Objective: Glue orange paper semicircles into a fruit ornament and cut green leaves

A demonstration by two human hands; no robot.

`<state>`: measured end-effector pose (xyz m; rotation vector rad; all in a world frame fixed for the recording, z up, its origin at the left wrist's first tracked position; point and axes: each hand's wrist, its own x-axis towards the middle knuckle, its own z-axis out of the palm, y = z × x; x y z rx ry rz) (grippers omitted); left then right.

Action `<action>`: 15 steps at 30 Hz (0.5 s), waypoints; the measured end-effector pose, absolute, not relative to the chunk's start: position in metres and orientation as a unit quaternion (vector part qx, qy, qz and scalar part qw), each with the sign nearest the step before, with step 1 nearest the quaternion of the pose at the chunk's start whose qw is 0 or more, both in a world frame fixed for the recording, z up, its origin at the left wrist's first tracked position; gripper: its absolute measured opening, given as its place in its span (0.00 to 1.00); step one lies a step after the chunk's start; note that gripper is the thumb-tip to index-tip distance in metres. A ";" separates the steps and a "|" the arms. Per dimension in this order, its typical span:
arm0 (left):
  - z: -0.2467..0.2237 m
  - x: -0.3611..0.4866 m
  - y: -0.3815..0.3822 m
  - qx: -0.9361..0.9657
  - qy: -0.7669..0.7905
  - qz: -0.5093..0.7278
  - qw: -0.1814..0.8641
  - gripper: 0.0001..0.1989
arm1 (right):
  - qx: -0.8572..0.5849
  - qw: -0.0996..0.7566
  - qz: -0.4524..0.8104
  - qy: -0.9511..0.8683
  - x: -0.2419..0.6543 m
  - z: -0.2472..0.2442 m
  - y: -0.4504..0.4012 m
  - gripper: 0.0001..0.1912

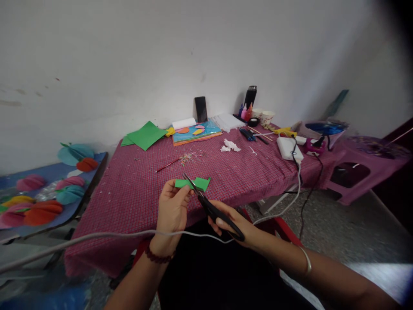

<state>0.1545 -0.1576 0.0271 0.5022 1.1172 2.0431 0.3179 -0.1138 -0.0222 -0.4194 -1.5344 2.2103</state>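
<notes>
Above the near edge of the cloth-covered table, my left hand [173, 206] pinches a small green paper piece [202, 184] between thumb and fingers. My right hand [234, 221] is wrapped round the handles of black scissors [214, 212]. The scissor blades point up and left and lie across the green paper, close to my left fingertips. Part of the paper sticks out to the right of the blades. Larger green sheets [146, 135] lie at the table's back left.
A red checked cloth [129, 189] covers the table. On it are a pencil [167, 165], paper scraps, crumpled tissue [230, 145], a propped phone [201, 109] and a white power bank [289, 149]. A white cable [122, 234] crosses before my wrists. Paper pumpkins [43, 212] sit left.
</notes>
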 end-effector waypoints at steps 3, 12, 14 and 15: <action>0.027 0.155 -0.157 0.192 0.430 0.801 0.369 0.14 | -0.147 0.212 0.787 -0.561 0.318 -0.023 -0.113 0.35; 0.025 0.154 -0.157 0.187 0.430 0.802 0.371 0.14 | -0.144 0.222 0.774 -0.575 0.316 -0.026 -0.114 0.34; 0.025 0.154 -0.157 0.186 0.431 0.800 0.373 0.14 | -0.144 0.222 0.776 -0.572 0.316 -0.027 -0.114 0.34; 0.025 0.155 -0.158 0.184 0.431 0.800 0.374 0.14 | -0.145 0.221 0.778 -0.571 0.316 -0.027 -0.114 0.34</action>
